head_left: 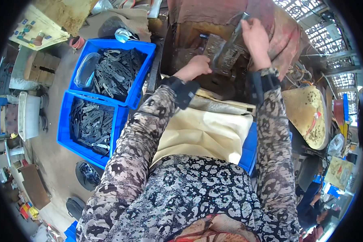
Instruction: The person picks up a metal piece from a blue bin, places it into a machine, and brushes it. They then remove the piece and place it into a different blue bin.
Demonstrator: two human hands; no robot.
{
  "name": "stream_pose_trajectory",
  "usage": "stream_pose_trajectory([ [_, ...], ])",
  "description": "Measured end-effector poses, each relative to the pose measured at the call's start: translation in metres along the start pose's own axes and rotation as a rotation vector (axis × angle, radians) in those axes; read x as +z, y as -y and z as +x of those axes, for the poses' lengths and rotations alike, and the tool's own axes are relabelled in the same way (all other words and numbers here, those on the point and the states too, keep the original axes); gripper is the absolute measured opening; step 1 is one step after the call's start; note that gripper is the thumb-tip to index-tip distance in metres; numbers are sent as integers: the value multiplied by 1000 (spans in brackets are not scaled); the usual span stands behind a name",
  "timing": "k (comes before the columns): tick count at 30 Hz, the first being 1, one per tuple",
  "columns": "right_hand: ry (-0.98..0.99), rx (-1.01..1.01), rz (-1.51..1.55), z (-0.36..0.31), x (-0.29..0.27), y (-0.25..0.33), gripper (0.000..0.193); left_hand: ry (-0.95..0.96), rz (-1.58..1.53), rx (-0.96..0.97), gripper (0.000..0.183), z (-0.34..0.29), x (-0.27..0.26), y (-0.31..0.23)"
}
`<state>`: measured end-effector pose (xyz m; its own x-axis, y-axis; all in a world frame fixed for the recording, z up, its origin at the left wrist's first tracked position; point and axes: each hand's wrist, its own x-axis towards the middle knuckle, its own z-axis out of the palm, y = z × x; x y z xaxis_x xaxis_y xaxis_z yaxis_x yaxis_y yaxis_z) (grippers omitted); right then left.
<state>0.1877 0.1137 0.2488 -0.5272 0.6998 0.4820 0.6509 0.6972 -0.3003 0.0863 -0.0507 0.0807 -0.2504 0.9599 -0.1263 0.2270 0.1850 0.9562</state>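
Observation:
A long, flat metal bar (234,38) slants across a wet, brown-stained work trough (185,54) in front of me. My right hand (255,39) is closed at the bar's upper end, its fingers bent over the edge. Close to the lower end, my left hand (198,67) has its fingers curled together; what they pinch is partly hidden. Under the bar lies a wet, dirty metal block (213,47). A stained reddish cloth (284,44) hangs around the trough's back and right side.
To the left stand two blue crates (73,125) with many dark, flat metal parts (116,74); one also holds a clear plastic container (84,70). A cream sheet (201,133) covers my lap. At right is a yellowish, stained board (306,115). Another person (310,201) appears at lower right.

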Motion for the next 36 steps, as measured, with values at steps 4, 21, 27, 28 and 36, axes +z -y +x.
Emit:
stream_pose_trajectory([
  [4, 117, 32, -84, 44, -2, -32, 70, -139, 741, -241, 37, -9, 22, -55],
  [21, 180, -139, -277, 56, 16, -9, 44, -44, -1256, -143, 72, -19, -38, -31],
  [27, 49, -189, -186, 50, 10, -25, 36, -141, -877, -203, 56, -20, -43, -51],
  [28, 53, -227, -200, 43, 5, -34, 35, -166, -859, -216, 38, -18, -44, -56],
  [36, 49, -409, -59, -148, -70, 3, 17, -352, -459, -132, 19, 19, -71, -61],
])
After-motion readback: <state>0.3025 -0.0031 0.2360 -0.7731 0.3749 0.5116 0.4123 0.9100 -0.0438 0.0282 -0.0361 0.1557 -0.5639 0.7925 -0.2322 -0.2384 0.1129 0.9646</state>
